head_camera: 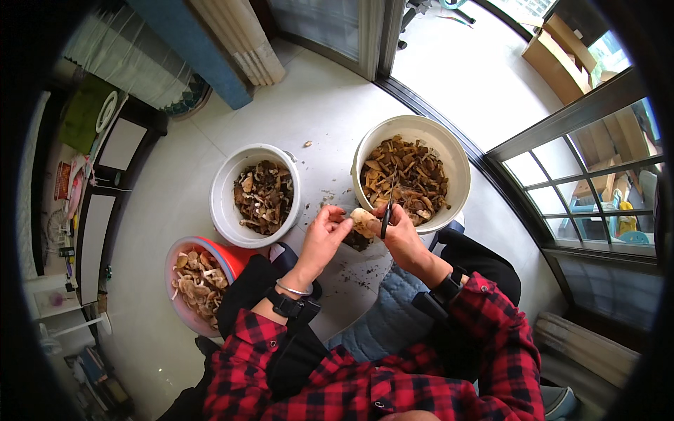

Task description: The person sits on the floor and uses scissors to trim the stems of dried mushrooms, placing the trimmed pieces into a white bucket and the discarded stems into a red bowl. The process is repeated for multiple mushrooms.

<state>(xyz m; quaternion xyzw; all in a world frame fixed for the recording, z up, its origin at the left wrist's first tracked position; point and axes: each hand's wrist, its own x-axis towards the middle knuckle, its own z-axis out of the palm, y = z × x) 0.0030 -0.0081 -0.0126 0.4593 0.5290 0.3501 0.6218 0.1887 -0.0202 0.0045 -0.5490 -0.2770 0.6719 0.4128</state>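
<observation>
A pale mushroom piece with dark specks (363, 222) is between my hands, above the floor between two buckets. My right hand (403, 238) grips black-handled scissors (388, 212), blades pointing away from me, and its fingertips touch the mushroom. My left hand (327, 234) has its thumb and fingers at the mushroom's left edge; whether it grips the piece is unclear. A large cream bucket (462, 173) of brown mushrooms stands just beyond my right hand. To the left, a white bucket (217, 208) holds darker mushroom pieces. Paler mushrooms (199, 287) fill a red and blue basin (174, 258) near my left knee.
Dark scraps (358, 241) lie below my hands, and crumbs dot the tiled floor. A sliding door track (421, 108) runs behind the cream bucket. A dark cabinet (97, 237) stands at the left; cardboard boxes (558, 63) are beyond the doorway.
</observation>
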